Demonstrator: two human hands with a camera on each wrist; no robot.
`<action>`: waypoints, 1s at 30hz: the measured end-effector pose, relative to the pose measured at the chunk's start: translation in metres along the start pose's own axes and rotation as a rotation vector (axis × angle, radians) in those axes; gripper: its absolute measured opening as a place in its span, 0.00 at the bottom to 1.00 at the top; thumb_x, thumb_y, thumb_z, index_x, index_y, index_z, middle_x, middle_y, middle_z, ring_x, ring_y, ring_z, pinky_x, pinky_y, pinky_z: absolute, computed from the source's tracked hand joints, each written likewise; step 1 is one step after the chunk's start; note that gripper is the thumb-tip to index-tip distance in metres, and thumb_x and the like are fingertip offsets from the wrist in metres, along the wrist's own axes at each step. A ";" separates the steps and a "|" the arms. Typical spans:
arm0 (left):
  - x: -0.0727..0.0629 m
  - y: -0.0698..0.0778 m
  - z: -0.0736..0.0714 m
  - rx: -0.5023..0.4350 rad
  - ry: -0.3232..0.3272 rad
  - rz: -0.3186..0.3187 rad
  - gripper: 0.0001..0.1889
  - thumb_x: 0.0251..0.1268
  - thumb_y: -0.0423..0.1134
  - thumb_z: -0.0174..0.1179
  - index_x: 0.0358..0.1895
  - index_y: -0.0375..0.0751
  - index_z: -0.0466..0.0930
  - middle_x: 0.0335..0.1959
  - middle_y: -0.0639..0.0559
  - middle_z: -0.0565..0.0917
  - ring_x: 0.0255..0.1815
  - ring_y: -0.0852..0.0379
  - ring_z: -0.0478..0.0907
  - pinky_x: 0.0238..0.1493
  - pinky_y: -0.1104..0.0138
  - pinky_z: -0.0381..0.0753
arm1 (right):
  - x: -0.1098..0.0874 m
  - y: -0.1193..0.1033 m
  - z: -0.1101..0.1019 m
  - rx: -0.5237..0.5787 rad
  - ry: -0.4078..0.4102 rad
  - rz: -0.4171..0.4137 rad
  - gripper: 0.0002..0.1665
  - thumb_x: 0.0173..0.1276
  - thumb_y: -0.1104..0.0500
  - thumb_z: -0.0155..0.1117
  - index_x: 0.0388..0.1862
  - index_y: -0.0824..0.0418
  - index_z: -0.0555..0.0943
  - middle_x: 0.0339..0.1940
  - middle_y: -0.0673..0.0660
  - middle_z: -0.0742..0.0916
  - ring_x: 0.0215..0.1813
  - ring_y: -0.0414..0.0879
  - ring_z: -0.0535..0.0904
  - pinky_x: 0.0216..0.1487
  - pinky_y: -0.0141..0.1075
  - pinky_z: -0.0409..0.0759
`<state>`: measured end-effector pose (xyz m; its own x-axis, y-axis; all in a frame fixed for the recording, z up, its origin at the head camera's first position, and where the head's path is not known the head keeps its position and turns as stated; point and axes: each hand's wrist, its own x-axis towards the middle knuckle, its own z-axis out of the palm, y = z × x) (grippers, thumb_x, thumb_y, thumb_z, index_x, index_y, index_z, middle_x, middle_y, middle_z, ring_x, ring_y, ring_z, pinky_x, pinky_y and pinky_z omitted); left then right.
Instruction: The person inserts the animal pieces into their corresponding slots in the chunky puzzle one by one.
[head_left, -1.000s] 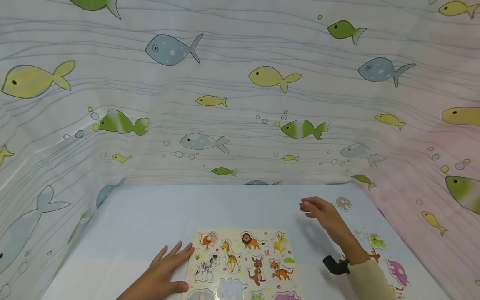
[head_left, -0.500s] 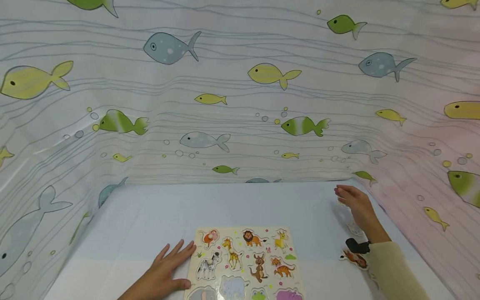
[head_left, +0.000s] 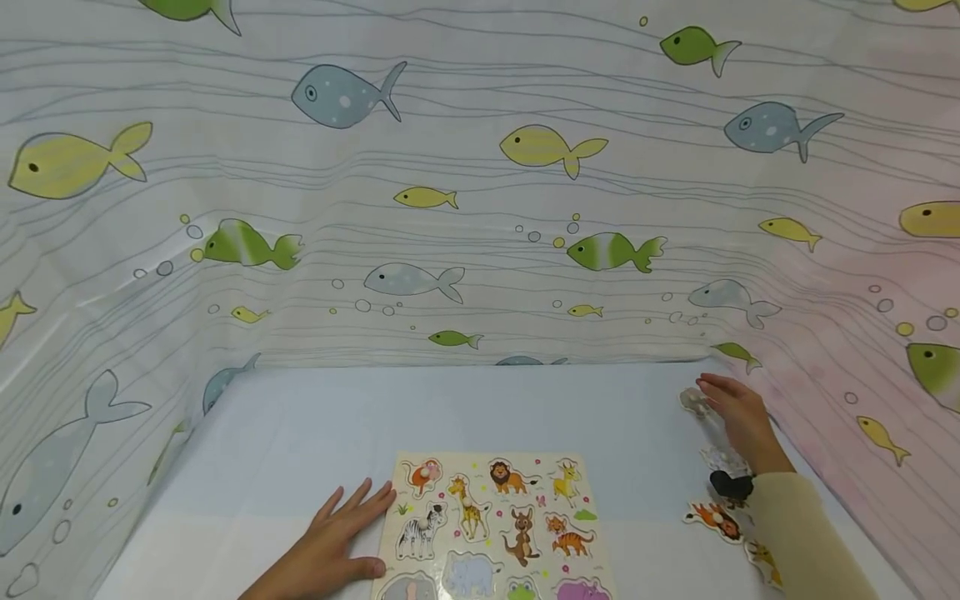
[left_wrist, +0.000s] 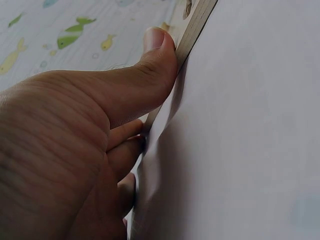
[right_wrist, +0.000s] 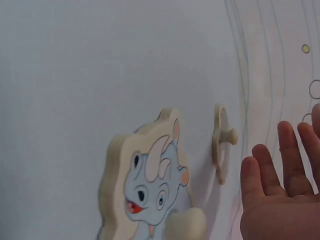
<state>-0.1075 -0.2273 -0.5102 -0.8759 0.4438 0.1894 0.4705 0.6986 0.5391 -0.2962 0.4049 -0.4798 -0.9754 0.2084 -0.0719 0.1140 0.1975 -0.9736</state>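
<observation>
A wooden peg puzzle board (head_left: 492, 498) with printed animals lies at the bottom middle of the head view. My left hand (head_left: 333, 537) rests along its left edge, fingers spread; in the left wrist view the thumb (left_wrist: 162, 65) touches the board's side. Over at the right, my right hand (head_left: 742, 417) is above the table beside a grey animal piece (head_left: 692, 402), partly covering it. It holds nothing visible. The right wrist view shows straight fingers, a rhino piece (right_wrist: 155, 180) with a round knob, and another knobbed piece (right_wrist: 220, 145) farther off.
Below the right hand lie a pale piece (head_left: 720, 457), a lion piece (head_left: 714, 521) and a yellow animal piece (head_left: 763, 562), partly behind the sleeve. A black device (head_left: 730, 487) sits at the right wrist. Fish-patterned cloth (head_left: 480, 250) walls the table's back and sides.
My right hand has moved right from near the board's far corner to the grey piece, its forearm now covering other pieces. The left hand stays at the board.
</observation>
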 end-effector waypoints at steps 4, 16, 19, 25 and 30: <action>0.000 0.000 0.002 -0.016 -0.007 -0.015 0.46 0.48 0.62 0.68 0.72 0.43 0.70 0.73 0.43 0.72 0.79 0.52 0.51 0.70 0.86 0.17 | 0.006 0.008 -0.006 0.022 0.031 0.025 0.35 0.70 0.46 0.66 0.69 0.63 0.73 0.41 0.30 0.82 0.49 0.27 0.77 0.51 0.19 0.79; 0.000 0.001 0.003 -0.021 0.007 0.013 0.46 0.49 0.59 0.69 0.72 0.42 0.69 0.72 0.42 0.73 0.79 0.55 0.50 0.70 0.86 0.18 | 0.017 0.030 -0.011 -0.222 0.065 0.110 0.42 0.72 0.34 0.56 0.74 0.59 0.68 0.73 0.57 0.74 0.77 0.57 0.62 0.78 0.59 0.56; 0.000 0.000 0.002 -0.027 -0.005 0.003 0.46 0.49 0.59 0.69 0.72 0.42 0.69 0.72 0.42 0.72 0.79 0.54 0.50 0.70 0.86 0.18 | 0.018 0.032 -0.009 -0.280 0.059 0.089 0.43 0.73 0.35 0.56 0.75 0.62 0.67 0.78 0.65 0.68 0.79 0.63 0.57 0.77 0.63 0.54; -0.001 0.000 0.000 -0.031 -0.015 -0.015 0.46 0.48 0.61 0.68 0.72 0.43 0.69 0.73 0.43 0.72 0.79 0.53 0.50 0.69 0.86 0.17 | 0.022 0.035 -0.005 -0.306 0.053 0.073 0.42 0.73 0.38 0.58 0.76 0.62 0.65 0.80 0.66 0.63 0.80 0.67 0.53 0.77 0.64 0.55; 0.000 -0.001 0.001 -0.039 -0.013 0.003 0.46 0.48 0.58 0.70 0.72 0.42 0.69 0.72 0.42 0.72 0.79 0.58 0.46 0.70 0.86 0.18 | 0.024 0.038 -0.005 -0.302 0.049 0.091 0.42 0.73 0.40 0.60 0.76 0.61 0.65 0.81 0.64 0.62 0.81 0.66 0.51 0.78 0.64 0.53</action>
<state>-0.1079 -0.2271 -0.5112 -0.8728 0.4534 0.1809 0.4687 0.6747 0.5702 -0.3142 0.4219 -0.5178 -0.9492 0.2830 -0.1378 0.2584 0.4502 -0.8547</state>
